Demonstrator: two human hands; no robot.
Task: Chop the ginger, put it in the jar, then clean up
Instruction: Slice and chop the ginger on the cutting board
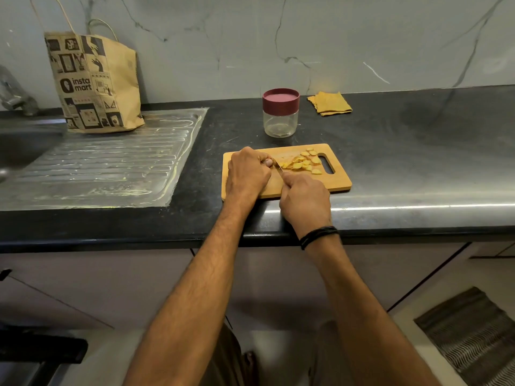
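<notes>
Now, far left, a paper bag (94,82) stands on the steel drainboard (111,160), well out of the way. On the cutting board (341,181) the left hand (248,171) curls down, pinching what looks like the last ginger stub (274,162). It's small, hard and likely slick, so fingertips want tucking back. The knife (279,169) sits just beside them, the right hand (305,200) wrapped round its hidden handle. The ginger slices (302,162) lie heaped by the board's slot, light and easily scattered. Behind, the jar (280,118) is lidded, with a folded cloth (329,103) to its right.
</notes>
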